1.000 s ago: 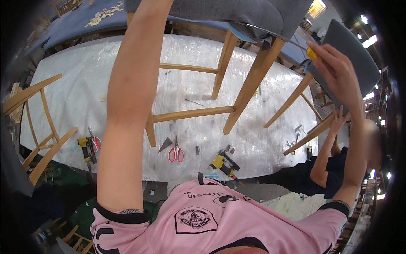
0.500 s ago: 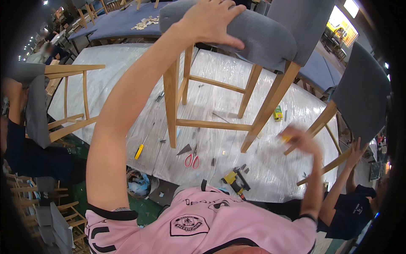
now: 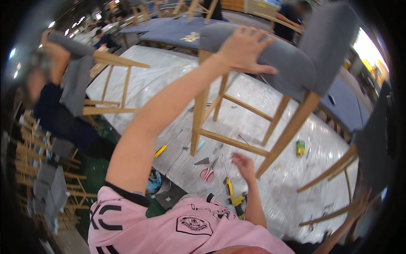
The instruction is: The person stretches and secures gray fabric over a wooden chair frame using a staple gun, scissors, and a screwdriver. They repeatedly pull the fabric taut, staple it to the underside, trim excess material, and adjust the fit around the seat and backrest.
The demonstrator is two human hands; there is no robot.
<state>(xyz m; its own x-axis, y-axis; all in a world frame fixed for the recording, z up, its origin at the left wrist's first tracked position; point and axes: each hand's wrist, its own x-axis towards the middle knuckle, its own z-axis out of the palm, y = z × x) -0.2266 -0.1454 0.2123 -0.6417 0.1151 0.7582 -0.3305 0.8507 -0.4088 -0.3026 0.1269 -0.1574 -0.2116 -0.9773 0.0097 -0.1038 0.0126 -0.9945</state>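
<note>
A tall chair (image 3: 311, 108) with a grey upholstered seat and back and pale wooden legs stands upright on the table. My left hand (image 3: 245, 51) lies on the seat's top edge with its fingers spread. Lower down, my right hand (image 3: 244, 165) hovers over the table, its fingers apart and nothing visible in them. A screwdriver (image 3: 229, 186) with a yellow handle lies just left of that hand. Beside it are red-handled scissors (image 3: 207, 174) and a dark triangular scrap (image 3: 202, 161). My right forearm partly covers a yellow and black power tool (image 3: 239, 202).
Plastic film covers the table (image 3: 292, 186). Another yellow-handled screwdriver (image 3: 160, 151) and a green-yellow box (image 3: 300, 148) lie on it. People at both sides handle similar chairs (image 3: 80, 89). A bin (image 3: 163, 186) stands below the near edge; blue-topped tables (image 3: 169, 31) are behind.
My right hand has come left from the table's right side and released the yellow-handled screwdriver beside the scissors. My left hand stays on the seat. The view has shifted.
</note>
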